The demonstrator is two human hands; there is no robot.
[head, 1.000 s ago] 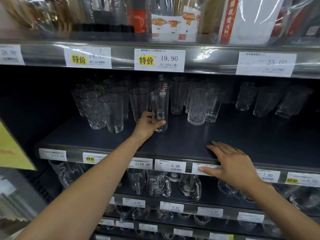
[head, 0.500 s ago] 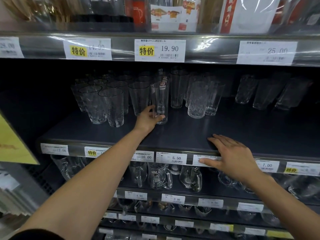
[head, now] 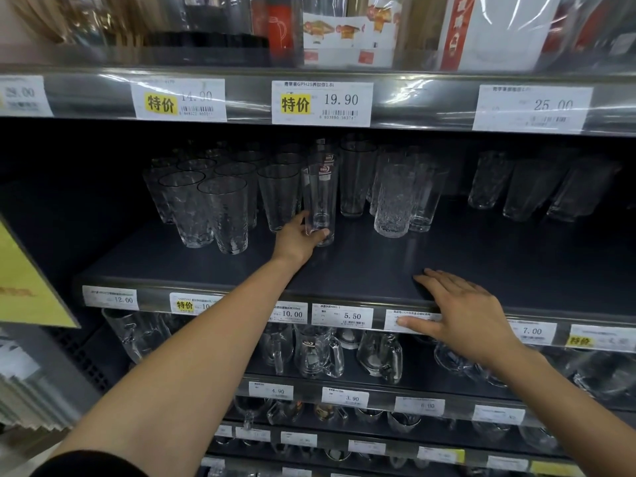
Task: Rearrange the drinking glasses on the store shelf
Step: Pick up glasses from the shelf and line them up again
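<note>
You're gripping the tall labelled glass (head: pixel 320 201) low with your left hand (head: pixel 298 241), mid-shelf (head: pixel 447 256); right hand (head: pixel 461 315) is lying flat, empty, on the front edge. Next: slide it carefully, neighbours are crowding it.

Head-worn view, facing the shelving.
One wide camera (no second view) looks forward and slightly down, close to the dark grey metal store shelf (head: pixel 481 263).

Your widest opening is the bare dark shelf (head: pixel 378 270) front, between the left glass cluster (head: pixel 206 208) and textured glasses (head: pixel 395 201), right-hand glasses (head: pixel 537 187) well apart, upper shelf edge (head: pixel 309 101) capping your headroom.
</note>
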